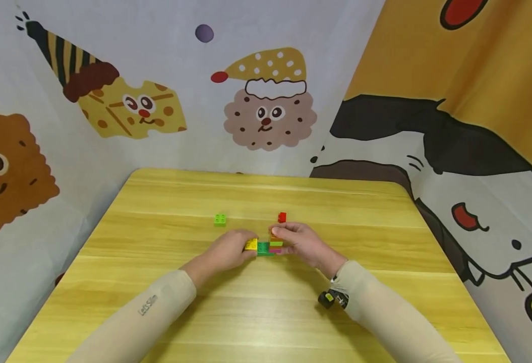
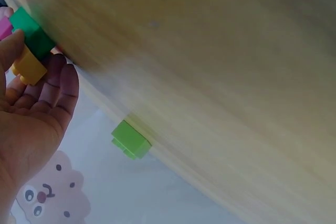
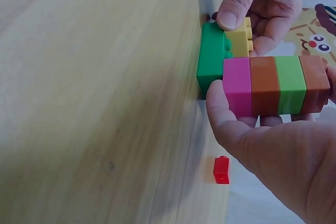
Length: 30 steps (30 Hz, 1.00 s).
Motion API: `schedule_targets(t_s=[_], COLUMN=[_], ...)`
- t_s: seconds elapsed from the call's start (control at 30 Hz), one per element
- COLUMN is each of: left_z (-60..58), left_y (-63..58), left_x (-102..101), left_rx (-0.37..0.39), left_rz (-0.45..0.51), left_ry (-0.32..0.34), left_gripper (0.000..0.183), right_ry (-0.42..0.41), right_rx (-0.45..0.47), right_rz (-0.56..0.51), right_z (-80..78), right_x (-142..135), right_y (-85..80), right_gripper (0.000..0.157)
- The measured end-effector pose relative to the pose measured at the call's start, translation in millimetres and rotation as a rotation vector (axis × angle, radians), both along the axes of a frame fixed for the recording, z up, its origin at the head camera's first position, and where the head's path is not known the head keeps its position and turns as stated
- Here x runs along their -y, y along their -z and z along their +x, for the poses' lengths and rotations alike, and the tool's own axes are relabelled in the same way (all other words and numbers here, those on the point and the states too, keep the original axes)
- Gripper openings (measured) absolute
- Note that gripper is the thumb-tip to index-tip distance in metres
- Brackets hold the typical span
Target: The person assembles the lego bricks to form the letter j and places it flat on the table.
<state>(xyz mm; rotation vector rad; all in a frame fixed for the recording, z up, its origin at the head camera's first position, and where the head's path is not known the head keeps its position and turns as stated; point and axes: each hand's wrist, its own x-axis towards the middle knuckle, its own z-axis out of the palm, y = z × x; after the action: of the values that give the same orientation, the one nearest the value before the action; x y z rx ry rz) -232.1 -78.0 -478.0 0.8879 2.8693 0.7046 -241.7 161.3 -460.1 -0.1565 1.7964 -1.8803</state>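
Note:
A long green building block (image 3: 211, 59) sits on the table between my hands. At its left end is a yellow block (image 3: 239, 43), which my left hand (image 1: 230, 249) pinches between thumb and fingers; the thumb also overlaps the green block in the right wrist view. My right hand (image 1: 305, 244) grips an upright stack of blocks at the green block's right end. From the bottom up, the stack has a pink block (image 3: 237, 87), an orange-brown block (image 3: 264, 86), a lime block (image 3: 291, 85) and a brown block (image 3: 315, 83).
A loose lime block (image 1: 220, 220) lies on the wooden table (image 1: 179, 201), beyond my left hand. Past my right hand is a small red block (image 1: 282, 217). A cartoon-printed curtain (image 1: 166, 30) hangs behind the table's far edge.

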Motion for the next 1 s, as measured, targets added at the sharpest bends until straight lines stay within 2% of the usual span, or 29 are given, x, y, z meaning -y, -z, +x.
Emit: schedule_targets(t_s=[0.2, 0.37, 0.63, 0.83, 0.9, 1.0], left_z=[-0.2, -3.2, -8.1, -8.1, -8.1, -8.0], left_y=[-1.7, -4.5, -2.1, -2.4, -2.2, -1.2], left_x=[2, 7, 13, 16, 17, 18], left_rx=[0.012, 0.025, 0.055, 0.076, 0.086, 0.099], left_rz=[0.011, 0.011, 0.007, 0.022, 0.019, 0.024], left_ry=[0.003, -0.031, -0.041, -0.054, -0.051, -0.048], left_gripper=[0.042, 0.042, 0.042, 0.042, 0.044, 0.045], right_ry=[-0.003, -0.006, 0.018, -0.011, -0.033, -0.085], right_rx=[-0.004, -0.023, -0.017, -0.014, -0.028, -0.094], right_rz=[0.007, 0.015, 0.025, 0.035, 0.070, 0.186], right_z=[0.6, -1.9, -4.9, -6.6, -8.3, -16.0], right_x=[3, 14, 27, 29, 27, 24], right_y=[-1.4, -2.7, 1.6, 0.2, -2.4, -10.1], right_gripper=[0.062, 0.061, 0.065, 0.067, 0.066, 0.064])
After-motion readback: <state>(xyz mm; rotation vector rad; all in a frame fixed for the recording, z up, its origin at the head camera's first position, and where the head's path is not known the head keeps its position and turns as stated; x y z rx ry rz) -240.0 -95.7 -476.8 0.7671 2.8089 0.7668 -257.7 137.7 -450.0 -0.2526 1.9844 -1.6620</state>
